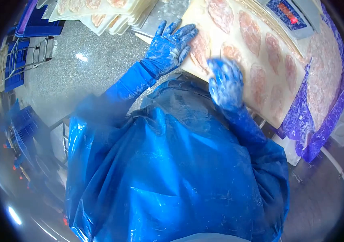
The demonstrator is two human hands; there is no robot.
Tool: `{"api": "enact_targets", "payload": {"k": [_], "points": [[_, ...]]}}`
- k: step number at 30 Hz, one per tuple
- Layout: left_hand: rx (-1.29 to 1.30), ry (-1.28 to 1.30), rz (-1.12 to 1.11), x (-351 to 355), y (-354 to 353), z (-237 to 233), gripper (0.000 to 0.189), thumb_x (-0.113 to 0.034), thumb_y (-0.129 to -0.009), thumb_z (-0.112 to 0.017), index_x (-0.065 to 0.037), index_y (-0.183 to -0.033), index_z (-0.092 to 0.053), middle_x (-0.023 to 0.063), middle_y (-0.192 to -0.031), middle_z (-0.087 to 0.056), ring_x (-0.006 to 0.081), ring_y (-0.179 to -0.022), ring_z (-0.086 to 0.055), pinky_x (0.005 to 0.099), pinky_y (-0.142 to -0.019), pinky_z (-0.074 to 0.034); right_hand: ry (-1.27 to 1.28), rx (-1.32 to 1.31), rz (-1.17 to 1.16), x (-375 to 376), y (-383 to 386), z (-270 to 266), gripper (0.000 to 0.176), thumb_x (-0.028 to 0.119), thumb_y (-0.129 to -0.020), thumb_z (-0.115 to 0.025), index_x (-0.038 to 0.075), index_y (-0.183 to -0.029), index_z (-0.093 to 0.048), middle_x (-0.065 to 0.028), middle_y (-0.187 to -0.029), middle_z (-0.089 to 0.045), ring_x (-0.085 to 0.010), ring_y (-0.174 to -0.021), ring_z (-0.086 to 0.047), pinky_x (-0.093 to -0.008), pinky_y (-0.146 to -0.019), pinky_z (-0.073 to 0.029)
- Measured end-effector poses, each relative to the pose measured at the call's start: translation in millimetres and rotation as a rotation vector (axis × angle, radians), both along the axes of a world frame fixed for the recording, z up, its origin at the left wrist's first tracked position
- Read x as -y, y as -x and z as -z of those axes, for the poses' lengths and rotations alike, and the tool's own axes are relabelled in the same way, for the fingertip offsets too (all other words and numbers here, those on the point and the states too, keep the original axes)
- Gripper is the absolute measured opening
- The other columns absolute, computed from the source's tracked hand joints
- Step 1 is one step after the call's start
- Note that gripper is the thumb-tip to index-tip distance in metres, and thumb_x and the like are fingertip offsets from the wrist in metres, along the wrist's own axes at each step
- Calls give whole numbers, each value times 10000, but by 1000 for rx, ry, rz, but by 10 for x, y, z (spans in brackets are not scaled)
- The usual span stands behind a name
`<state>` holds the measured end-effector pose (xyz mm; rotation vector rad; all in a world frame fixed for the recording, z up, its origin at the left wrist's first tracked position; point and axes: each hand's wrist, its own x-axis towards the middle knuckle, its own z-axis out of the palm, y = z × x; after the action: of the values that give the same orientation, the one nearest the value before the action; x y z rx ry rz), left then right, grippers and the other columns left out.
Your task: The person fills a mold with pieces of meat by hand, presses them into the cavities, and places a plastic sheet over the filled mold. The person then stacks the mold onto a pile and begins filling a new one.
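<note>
- The gloved left hand [172,46] lies flat with its fingers [188,31] spread wide, holding nothing.
- Its fingertips rest on the near corner of the white tray [199,14], touching a pink fillet [200,49].
- The gloved right hand [225,82] lies palm down on the same tray, just beside the left fingertips; it is blurred, so I cannot tell how its fingers are set.
- More fillets lie in rows beyond both sets of fingers.
- A scale [291,16] sits past the tray's far end.
- A purple bag [325,117] lies beyond the right fingers.
</note>
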<state>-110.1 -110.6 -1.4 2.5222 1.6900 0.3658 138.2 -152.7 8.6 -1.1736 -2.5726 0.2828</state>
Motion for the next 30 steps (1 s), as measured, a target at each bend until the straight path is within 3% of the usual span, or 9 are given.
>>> {"api": "enact_targets", "payload": {"k": [6,8,16,18,20,21,23,25,30], "points": [[284,-139,-159,110,-312,28,705,-388,-977,-533,-174,-1587,-252,95,-1645,-227,306,-1531,-147,499,-1242,-31,103,-101,93,287,-249,-110,501,304,-955,-545,95,-1409,-532,-150,-1444,-512,-362,-1386,-411,-544,-1188,-221],[210,166,95,330,-882,-107,784,-432,-975,-535,-86,-1589,-192,121,-1660,-160,285,-1536,-125,477,-1245,-4,113,-150,174,363,-398,-56,465,302,-960,-540,90,-1374,-560,-149,-1412,-540,-361,-1371,-431,-547,-1176,-248],[95,138,131,251,-900,-234,741,-411,-959,-548,8,-1525,-319,239,-1587,-289,386,-1490,-237,554,-1208,-113,108,-271,231,421,-1058,-245,301,145,-890,-622,128,-1188,-658,-122,-1233,-634,-350,-1204,-547,-485,-1069,-412],[1215,517,-187,241,-825,574,703,-343,-984,-545,-14,-1548,-286,209,-1605,-276,365,-1504,-211,529,-1210,-106,102,-388,150,304,-1286,-317,309,168,-901,-608,127,-1204,-644,-122,-1219,-641,-350,-1145,-581,-470,-1007,-460],[-65,-63,-53,-64,-1023,-10,702,-352,-988,-531,-25,-1556,-278,187,-1622,-257,355,-1513,-195,504,-1214,-91,43,-277,216,207,-1746,-310,297,191,-902,-613,109,-1184,-651,-123,-1220,-642,-334,-1135,-594,-457,-957,-488],[-45,-43,-60,-83,-1057,-29,701,-361,-991,-519,-27,-1558,-276,179,-1625,-254,349,-1516,-191,500,-1215,-83,-3,-199,225,133,-1934,-316,292,215,-903,-619,91,-1164,-658,-124,-1221,-643,-318,-1124,-606,-444,-907,-516],[-33,-29,-45,-153,-1040,-49,705,-391,-994,-499,-36,-1562,-278,157,-1629,-262,340,-1520,-185,495,-1213,-79,-114,749,529,-130,-2358,-887,284,264,-957,-586,49,-1120,-675,-127,-1114,-679,-279,-979,-653,-403,-806,-545],[-125,-61,-50,-156,-1149,-112,726,-408,-976,-529,-43,-1557,-291,182,-1600,-301,367,-1488,-246,516,-1194,-166,344,-291,627,-724,-3516,-865,274,145,-923,-612,37,-1172,-655,-140,-1118,-705,-316,-980,-679,-416,-832,-554],[-134,-39,-66,-168,-1258,-210,699,-361,-956,-550,-99,-1561,-318,165,-1592,-330,365,-1485,-260,531,-1198,-185,370,-541,788,-1485,-4368,388,303,168,-900,-661,31,-1170,-659,-186,-1179,-684,-319,-1088,-660,-383,-913,-525]]}}
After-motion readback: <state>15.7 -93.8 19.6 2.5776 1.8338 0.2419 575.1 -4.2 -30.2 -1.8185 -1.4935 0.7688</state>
